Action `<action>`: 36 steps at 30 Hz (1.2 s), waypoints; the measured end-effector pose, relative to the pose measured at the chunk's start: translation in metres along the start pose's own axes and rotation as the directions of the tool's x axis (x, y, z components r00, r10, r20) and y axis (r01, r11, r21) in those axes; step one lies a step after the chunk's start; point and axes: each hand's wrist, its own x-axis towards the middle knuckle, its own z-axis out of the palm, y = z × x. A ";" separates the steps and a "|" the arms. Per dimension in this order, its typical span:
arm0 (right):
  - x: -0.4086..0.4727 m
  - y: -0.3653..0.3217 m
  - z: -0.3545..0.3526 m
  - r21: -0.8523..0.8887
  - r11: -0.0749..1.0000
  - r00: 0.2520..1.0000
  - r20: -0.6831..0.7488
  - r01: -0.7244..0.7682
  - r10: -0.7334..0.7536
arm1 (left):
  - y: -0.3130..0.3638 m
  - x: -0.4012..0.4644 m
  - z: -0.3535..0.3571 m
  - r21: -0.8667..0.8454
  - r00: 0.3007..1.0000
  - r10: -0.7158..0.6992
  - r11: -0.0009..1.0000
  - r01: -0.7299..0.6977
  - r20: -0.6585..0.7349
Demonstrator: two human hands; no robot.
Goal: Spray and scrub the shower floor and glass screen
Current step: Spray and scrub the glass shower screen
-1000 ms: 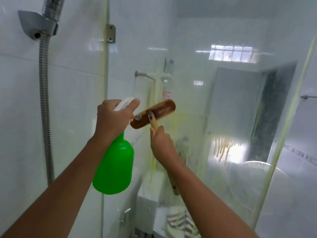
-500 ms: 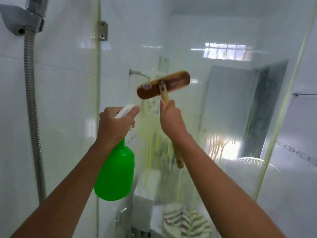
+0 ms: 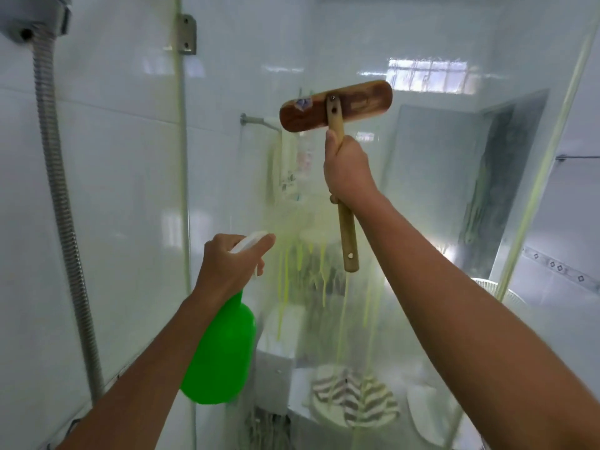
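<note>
The glass screen (image 3: 438, 196) stands straight ahead, streaked with yellow-green drips at its middle. My right hand (image 3: 345, 168) grips the handle of a wooden scrub brush (image 3: 336, 106), whose brown head lies against the glass high up, tilted slightly. Lower and to the left, my left hand (image 3: 229, 267) holds a green spray bottle (image 3: 222, 349) by its white trigger head, the nozzle facing the glass. The shower floor is out of view.
A metal shower hose (image 3: 61, 203) hangs down the white tiled wall on the left. A metal hinge (image 3: 187, 34) fixes the glass to the wall. Behind the glass I see a toilet cistern (image 3: 279, 339), a striped cloth (image 3: 355, 397) and a towel rail (image 3: 259, 121).
My right hand has swept the brush up and to the right across the glass. The left hand with the bottle has stayed low, so the two hands are farther apart.
</note>
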 end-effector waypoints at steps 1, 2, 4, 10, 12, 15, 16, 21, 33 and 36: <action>0.001 -0.003 0.000 0.033 0.999 0.999 0.032 -0.007 0.006 | -0.005 -0.002 0.001 -0.027 0.999 -0.038 0.999 0.038 0.002; -0.001 -0.004 0.001 0.084 0.996 0.998 0.067 -0.020 0.015 | -0.008 -0.004 0.001 -0.047 0.998 -0.062 0.997 0.062 -0.009; -0.007 0.000 0.007 0.204 0.977 0.992 0.121 -0.055 0.030 | -0.013 -0.006 0.001 -0.046 0.997 -0.053 0.998 0.050 -0.054; -0.014 0.003 0.027 0.300 0.950 0.988 0.150 -0.090 0.046 | -0.017 0.000 -0.001 0.005 0.995 0.074 0.997 -0.074 -0.059; -0.010 -0.005 0.032 0.304 0.950 0.990 0.137 -0.069 0.028 | -0.019 -0.001 0.001 -0.010 0.993 0.076 0.997 -0.077 -0.090; -0.003 -0.012 0.043 0.250 0.968 0.995 0.093 0.005 -0.029 | -0.024 -0.002 0.003 -0.033 0.983 0.092 0.995 -0.099 -0.161; -0.005 -0.009 0.049 0.210 0.977 0.996 0.072 0.029 -0.045 | -0.026 -0.002 0.001 -0.036 0.980 0.093 0.994 -0.101 -0.177; -0.081 0.082 0.109 0.060 0.998 0.999 0.031 0.038 -0.040 | -0.035 -0.006 -0.006 0.007 0.968 0.141 0.990 -0.143 -0.205; -0.100 0.081 0.118 0.071 0.997 0.999 0.034 -0.016 0.014 | -0.041 -0.019 -0.013 0.029 0.973 0.088 0.996 -0.084 -0.212; -0.039 0.025 0.098 0.140 0.990 1.000 0.005 0.010 -0.011 | -0.035 -0.019 -0.011 0.041 0.974 0.102 0.995 -0.096 -0.204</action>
